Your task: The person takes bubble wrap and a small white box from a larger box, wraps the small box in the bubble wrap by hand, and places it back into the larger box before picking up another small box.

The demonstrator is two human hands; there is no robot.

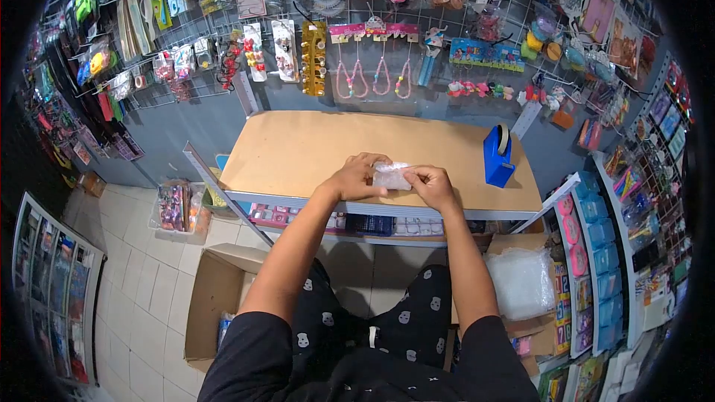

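A small packet in whitish see-through plastic (391, 177), which looks like bubble wrap, is between my hands at the table's front edge. What is inside it I cannot make out. My left hand (359, 177) holds its left side, thumb below and fingers along the top. At the right end, my right hand (433, 186) pinches the plastic between thumb and fingers. Both hands are over the light wooden tabletop (305, 141). To the right of my right hand stands a blue tape dispenser (497, 164) with a roll of tape.
An open cardboard box (208, 305) stands on the floor at my left. Sheets of clear plastic wrap (521, 283) lie in a carton at my right. A shelf under the tabletop holds goods and a dark blue basket (369, 224). Hair accessories (372, 63) hang on the wall grid.
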